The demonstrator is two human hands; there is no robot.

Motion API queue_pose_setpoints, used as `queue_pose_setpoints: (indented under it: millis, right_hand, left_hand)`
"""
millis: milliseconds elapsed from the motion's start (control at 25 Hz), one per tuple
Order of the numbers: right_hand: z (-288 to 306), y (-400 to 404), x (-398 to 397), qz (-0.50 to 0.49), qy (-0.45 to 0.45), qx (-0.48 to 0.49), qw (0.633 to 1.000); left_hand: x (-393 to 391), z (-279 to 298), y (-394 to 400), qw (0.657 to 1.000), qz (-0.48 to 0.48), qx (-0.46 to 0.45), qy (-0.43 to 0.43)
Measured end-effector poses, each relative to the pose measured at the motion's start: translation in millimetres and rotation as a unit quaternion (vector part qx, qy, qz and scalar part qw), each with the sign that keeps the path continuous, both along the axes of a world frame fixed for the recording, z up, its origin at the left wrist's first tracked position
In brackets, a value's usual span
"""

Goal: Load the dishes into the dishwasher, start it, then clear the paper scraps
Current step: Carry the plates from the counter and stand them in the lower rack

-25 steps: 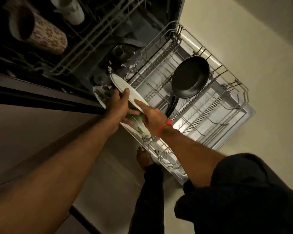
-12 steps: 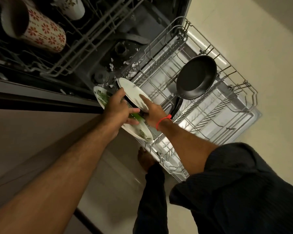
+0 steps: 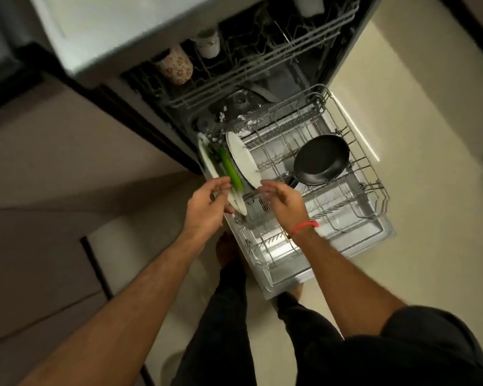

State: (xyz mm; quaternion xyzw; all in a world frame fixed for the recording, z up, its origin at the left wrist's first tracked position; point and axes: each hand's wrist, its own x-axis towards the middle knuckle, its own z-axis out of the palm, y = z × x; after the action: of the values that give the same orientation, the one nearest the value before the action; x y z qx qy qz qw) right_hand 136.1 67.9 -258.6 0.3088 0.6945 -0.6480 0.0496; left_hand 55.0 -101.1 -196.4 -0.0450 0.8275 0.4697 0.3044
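Plates [image 3: 241, 160] stand on edge at the left end of the pulled-out lower rack [image 3: 354, 174], and my two hands sit just in front of them. I see my left hand [image 3: 207, 204] with its fingers [image 3: 221, 185] loosely spread and a little bent, their tips right at the rim of the nearest plate; I cannot tell whether they touch it. My right hand [image 3: 282, 201] is relaxed too, fingers extended toward the white plate's lower rim and gripping nothing, with a red band [image 3: 304, 227] round the wrist. Between the white plates a green one [image 3: 230, 171] shows as a bright strip. Further right in the same rack a black frying pan [image 3: 321, 160] leans on the wires, its handle pointing toward my right hand. Above, the upper rack [image 3: 262, 68] holds a flower-patterned mug [image 3: 176, 66] lying on its side and a white cup [image 3: 208, 43] beside it. White scraps [image 3: 246, 123] speckle the back of the lower rack. Below are my dark trousers and a bare foot [image 3: 226, 250] on the pale floor [image 3: 430, 107].
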Motion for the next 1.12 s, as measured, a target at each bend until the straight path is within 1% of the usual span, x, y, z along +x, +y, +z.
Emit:
queue_pose_setpoints:
  millis: [120,240,320,480,560,680,800,960,1120]
  right_hand:
    - [81,-16,0,0.067,0.044,-0.012,0.997]
    - [149,-53,-2,0.151,0.064,-0.017,0.986]
    - [193,-93,-1,0.223,0.077,-0.014,0.972]
    - [259,-185,-2,0.351,0.113,-0.01,0.93]
    - [280,-232,-5,0.386,0.126,-0.001,0.914]
    - [303,-311,-22,0.429,0.147,0.017,0.891]
    - [326,-403,-43,0.435,0.169,-0.002,0.884]
    - [363,-520,-67,0.459,0.211,-0.046,0.862]
    - [382,-596,-95,0.482,0.242,-0.067,0.839]
  left_hand:
    - [42,68,-30,0.998,0.02,0.01,0.057]
    - [79,127,-68,0.995,0.065,0.012,0.077]
    - [100,163,-102,0.988,0.115,0.01,0.103]
    - [124,218,-175,0.963,0.225,0.022,0.147]
    - [129,236,-213,0.95,0.267,0.037,0.159]
    - [133,259,-284,0.925,0.315,0.054,0.205]
    - [136,282,-371,0.907,0.345,0.035,0.238]
    - [140,310,-484,0.854,0.454,0.042,0.25]
    - [124,323,-556,0.81,0.523,0.078,0.253]
